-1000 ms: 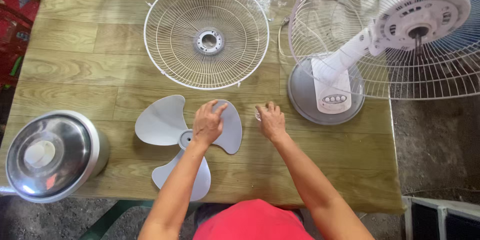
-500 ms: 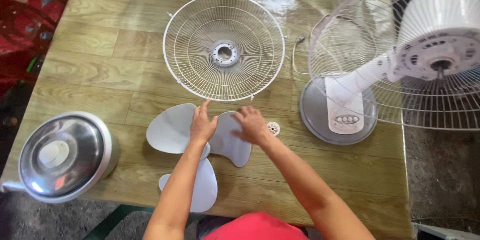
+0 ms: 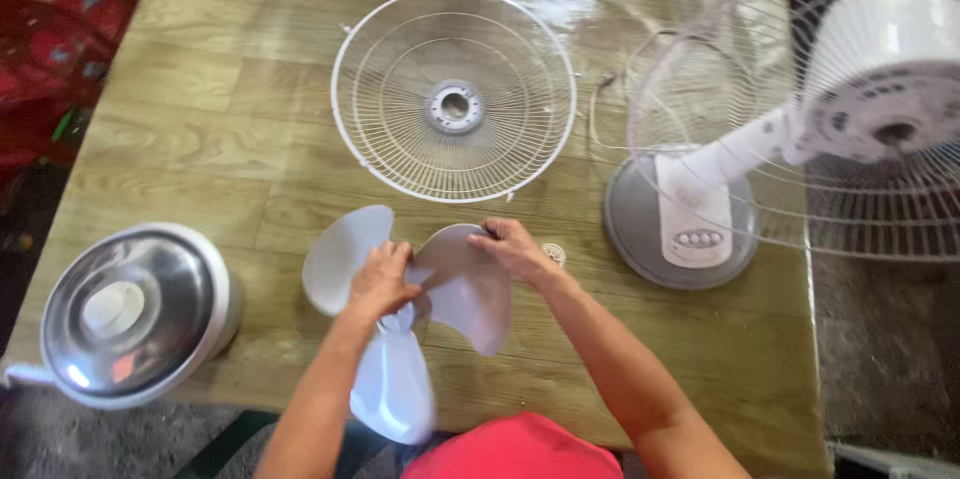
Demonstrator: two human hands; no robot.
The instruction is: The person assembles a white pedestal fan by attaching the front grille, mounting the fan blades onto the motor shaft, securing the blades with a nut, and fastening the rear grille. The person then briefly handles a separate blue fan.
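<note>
A pale grey three-bladed fan blade (image 3: 455, 289) is lifted and tilted above the wooden table (image 3: 200, 129). My left hand (image 3: 383, 279) grips it at the hub. My right hand (image 3: 512, 247) holds the upper edge of the right-hand blade. A small round white plastic cap (image 3: 553, 253) lies on the table just right of my right hand. Beyond the blade lies a loose white wire fan guard (image 3: 455, 94), flat on the table. A white table fan (image 3: 800, 129) stands at the right with its rear guard and bare motor shaft showing.
A steel pot with a shiny lid (image 3: 125, 314) sits at the table's front left corner. The fan's grey round base (image 3: 680, 224) with push buttons stands near the right edge. Red items lie on the ground at the far left.
Both hands closed on the fan blade and lifted it off the table, tilting it toward me. My right hand moved from the small cap to the blade's edge.
</note>
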